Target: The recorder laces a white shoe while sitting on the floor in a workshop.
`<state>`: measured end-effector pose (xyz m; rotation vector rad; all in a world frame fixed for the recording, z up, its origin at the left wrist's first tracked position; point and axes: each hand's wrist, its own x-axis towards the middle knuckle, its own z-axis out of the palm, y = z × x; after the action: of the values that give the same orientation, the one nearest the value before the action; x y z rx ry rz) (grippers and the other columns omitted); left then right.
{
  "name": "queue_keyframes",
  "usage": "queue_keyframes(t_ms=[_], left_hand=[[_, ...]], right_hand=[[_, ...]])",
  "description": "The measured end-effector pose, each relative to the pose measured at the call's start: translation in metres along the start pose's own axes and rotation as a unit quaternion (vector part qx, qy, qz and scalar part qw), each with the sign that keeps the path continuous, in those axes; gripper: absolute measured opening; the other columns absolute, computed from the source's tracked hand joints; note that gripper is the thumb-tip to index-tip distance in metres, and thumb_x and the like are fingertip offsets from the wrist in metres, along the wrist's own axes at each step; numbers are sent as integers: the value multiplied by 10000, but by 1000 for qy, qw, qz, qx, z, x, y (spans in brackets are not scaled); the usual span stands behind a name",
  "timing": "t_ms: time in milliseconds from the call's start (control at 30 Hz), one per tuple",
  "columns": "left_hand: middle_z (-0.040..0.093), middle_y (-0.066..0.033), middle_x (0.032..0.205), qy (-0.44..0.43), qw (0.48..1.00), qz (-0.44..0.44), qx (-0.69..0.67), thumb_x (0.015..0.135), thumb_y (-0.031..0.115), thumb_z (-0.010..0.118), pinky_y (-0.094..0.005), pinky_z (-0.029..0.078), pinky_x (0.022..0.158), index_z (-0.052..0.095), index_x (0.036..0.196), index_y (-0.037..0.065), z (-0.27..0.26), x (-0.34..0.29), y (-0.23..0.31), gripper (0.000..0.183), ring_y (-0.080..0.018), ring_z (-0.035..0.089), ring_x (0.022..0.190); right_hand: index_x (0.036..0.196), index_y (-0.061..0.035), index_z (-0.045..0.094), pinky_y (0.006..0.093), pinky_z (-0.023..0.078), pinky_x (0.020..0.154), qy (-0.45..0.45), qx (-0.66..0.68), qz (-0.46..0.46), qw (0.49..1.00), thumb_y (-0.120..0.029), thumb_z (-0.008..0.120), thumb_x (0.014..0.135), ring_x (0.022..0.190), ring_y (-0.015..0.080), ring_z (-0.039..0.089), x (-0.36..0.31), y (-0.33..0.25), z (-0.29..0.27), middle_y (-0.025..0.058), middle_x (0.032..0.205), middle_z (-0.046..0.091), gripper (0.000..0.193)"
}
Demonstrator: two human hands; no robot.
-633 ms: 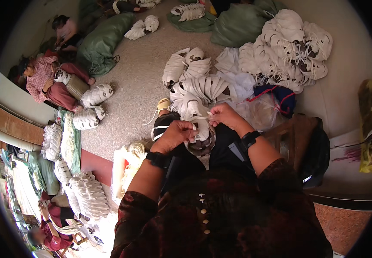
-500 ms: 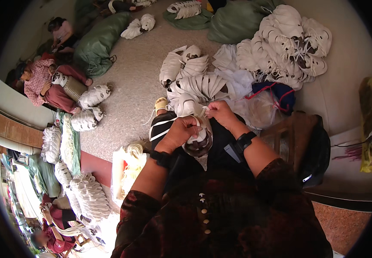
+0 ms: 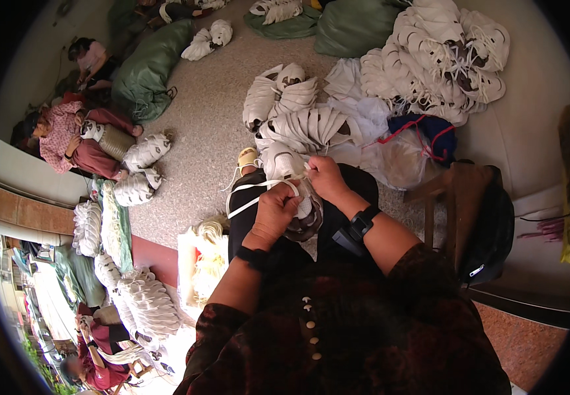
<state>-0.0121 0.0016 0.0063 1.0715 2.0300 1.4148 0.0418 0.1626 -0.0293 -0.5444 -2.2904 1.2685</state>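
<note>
Between my knees sits a white shoe upper (image 3: 308,222) with a brown lining, nested at the near end of a stack of similar uppers (image 3: 308,131). My left hand (image 3: 275,209) is closed around a flat white lace (image 3: 239,189), which loops out to the left over my thigh. Just right of it, my right hand (image 3: 327,179) pinches a short white end of lace at the upper's far edge. The two hands are close together but apart. My fingers partly hide the upper and the spot where the lace passes through.
A large heap of white uppers (image 3: 430,62) lies ahead on the right, by clear plastic bags (image 3: 393,161). A wooden stool (image 3: 453,197) with a black bag (image 3: 492,230) stands at my right. Pale strips (image 3: 207,263) fill a box at my left. Several people (image 3: 61,135) sit along the left.
My right hand has drawn slightly left and down toward the upper. My left hand has turned a little, and the lace loop beside it has opened wider. The view has shifted slightly.
</note>
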Motion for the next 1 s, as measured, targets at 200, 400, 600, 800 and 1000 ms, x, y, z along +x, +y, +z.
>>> queue_keyframes(t_ms=[200, 400, 600, 800, 1000], left_hand=[[628, -138, 801, 26, 998, 28, 57, 727, 15, 648, -312, 470, 605, 548, 746, 2, 2, 4, 3, 103, -248, 599, 654], [591, -153, 736, 58, 987, 86, 121, 727, 74, 653, -374, 475, 638, 585, 779, 34, 1, 2, 4, 95, -338, 596, 716], [584, -149, 751, 68, 973, 107, 194, 755, 128, 625, -392, 476, 624, 585, 779, 45, 10, -5, 8, 95, -344, 592, 719], [592, -157, 764, 89, 974, 100, 185, 773, 168, 611, -408, 479, 624, 588, 793, 57, 12, -13, -1, 115, -356, 591, 727], [582, -152, 747, 97, 969, 109, 199, 766, 134, 610, -402, 475, 626, 572, 804, 43, 16, -15, 0, 106, -357, 587, 720]], right_hand=[[704, 4, 530, 459, 435, 621, -92, -29, 35, 995, -68, 592, 663, 752, 425, 554, 12, 5, -4, 237, 739, 557, 103], [717, 5, 557, 460, 464, 681, -93, -126, 11, 988, -62, 577, 652, 769, 414, 575, 12, -10, 2, 227, 760, 584, 95], [680, -25, 546, 443, 457, 584, -81, -183, -86, 976, -91, 654, 644, 665, 371, 593, 4, 2, 4, 171, 645, 585, 132], [637, -24, 546, 436, 434, 558, 8, -84, -28, 996, -100, 654, 665, 631, 377, 565, -11, -6, 8, 185, 631, 554, 136], [796, 2, 594, 444, 466, 682, -44, -186, -64, 979, -130, 616, 709, 753, 372, 575, -29, -26, -6, 203, 734, 595, 159]])
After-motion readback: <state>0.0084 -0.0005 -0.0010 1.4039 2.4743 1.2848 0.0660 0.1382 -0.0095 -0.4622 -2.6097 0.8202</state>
